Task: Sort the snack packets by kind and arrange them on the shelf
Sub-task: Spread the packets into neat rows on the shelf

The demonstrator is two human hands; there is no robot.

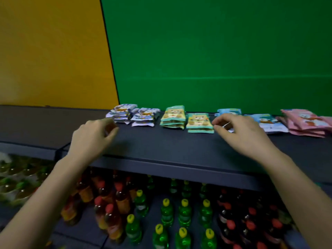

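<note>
Snack packets lie in a row along the back of the dark shelf [161, 144]. From the left come two stacks of white-and-blue packets [122, 113] [145, 116], two stacks of pale green bear packets [173, 116] [199, 123], light blue packets [269, 123] and a pile of pink packets [303, 124]. My left hand [93, 135] hovers just left of and in front of the white-and-blue stacks, fingers curled, holding nothing. My right hand [240, 132] rests over a light blue packet [229, 111] beside the green stacks, fingertips pinched at a partly hidden packet edge.
Below the shelf stand rows of bottles: orange drinks [109, 212] at the left, green bottles with yellow caps [183, 212] in the middle, dark bottles with red caps [251, 221] at the right. A green wall [215, 51] and a yellow wall [50, 51] back the shelf.
</note>
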